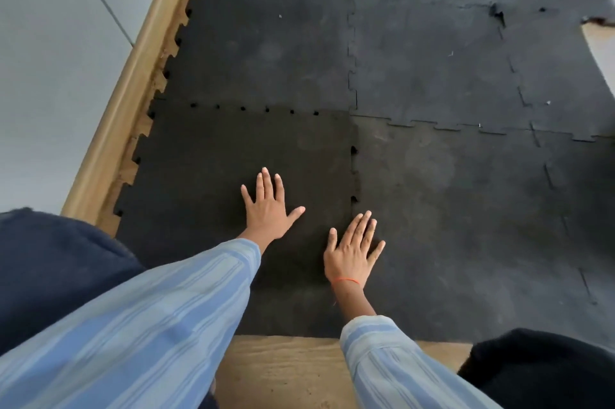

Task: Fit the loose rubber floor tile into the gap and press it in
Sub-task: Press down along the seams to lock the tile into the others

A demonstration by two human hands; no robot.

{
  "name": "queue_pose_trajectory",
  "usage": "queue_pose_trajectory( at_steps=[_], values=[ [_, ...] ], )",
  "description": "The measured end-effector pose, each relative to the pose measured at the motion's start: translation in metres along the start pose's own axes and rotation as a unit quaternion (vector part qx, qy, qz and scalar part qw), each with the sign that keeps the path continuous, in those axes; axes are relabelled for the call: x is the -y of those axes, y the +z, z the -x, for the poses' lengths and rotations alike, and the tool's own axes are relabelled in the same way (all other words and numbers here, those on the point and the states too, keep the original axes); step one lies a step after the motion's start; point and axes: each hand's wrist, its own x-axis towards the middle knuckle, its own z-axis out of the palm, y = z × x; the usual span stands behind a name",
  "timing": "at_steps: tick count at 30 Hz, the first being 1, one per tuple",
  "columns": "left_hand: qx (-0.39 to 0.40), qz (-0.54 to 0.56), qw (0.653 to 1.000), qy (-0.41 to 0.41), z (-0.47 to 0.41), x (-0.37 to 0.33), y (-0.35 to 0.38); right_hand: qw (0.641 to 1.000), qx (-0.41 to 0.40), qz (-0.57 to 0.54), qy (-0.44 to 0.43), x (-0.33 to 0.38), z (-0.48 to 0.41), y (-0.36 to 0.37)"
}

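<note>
The darker black rubber floor tile with jigsaw edges [233,155] is seen lying in the near-left gap of the black interlocking rubber mat floor [432,69], beside the pale wooden skirting board [133,75] at left. Small holes are left open along its far and right seams. The left hand [268,205] is laid flat on the tile, fingers [265,180] spread. The right hand [351,252], an orange thread bracelet [345,281] at its wrist, is laid flat at the tile's right seam, fingers slightly fanned.

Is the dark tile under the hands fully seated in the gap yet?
Not fully. The tile lies in place, but small holes remain along its far seam and right seam.
</note>
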Motion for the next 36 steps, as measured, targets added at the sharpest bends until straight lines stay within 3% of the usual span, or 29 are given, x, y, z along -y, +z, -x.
queue_pose_trajectory(
  at_steps=[12,17,20,25,32,36],
  values=[
    [-0.064,0.097,0.993,0.029,-0.034,-0.007,-0.016,0.997,0.042,0.053,0.037,0.008,-0.007,-0.005],
    [-0.027,0.128,0.991,0.006,-0.028,-0.025,-0.029,0.990,0.097,0.013,0.103,0.037,-0.012,-0.025],
    [-0.016,0.150,0.989,-0.003,-0.031,-0.041,-0.035,0.986,0.053,-0.061,0.149,0.057,-0.026,-0.038],
    [-0.035,0.113,0.991,0.059,-0.048,-0.031,-0.033,0.977,-0.058,-0.135,0.155,0.059,-0.061,-0.055],
    [-0.066,0.041,0.995,0.061,-0.101,0.000,-0.028,0.980,-0.125,-0.113,0.103,0.055,-0.140,-0.062],
    [-0.107,0.028,0.993,0.050,-0.112,0.001,-0.021,0.990,-0.123,-0.014,0.067,0.046,-0.166,-0.048]
  ],
)
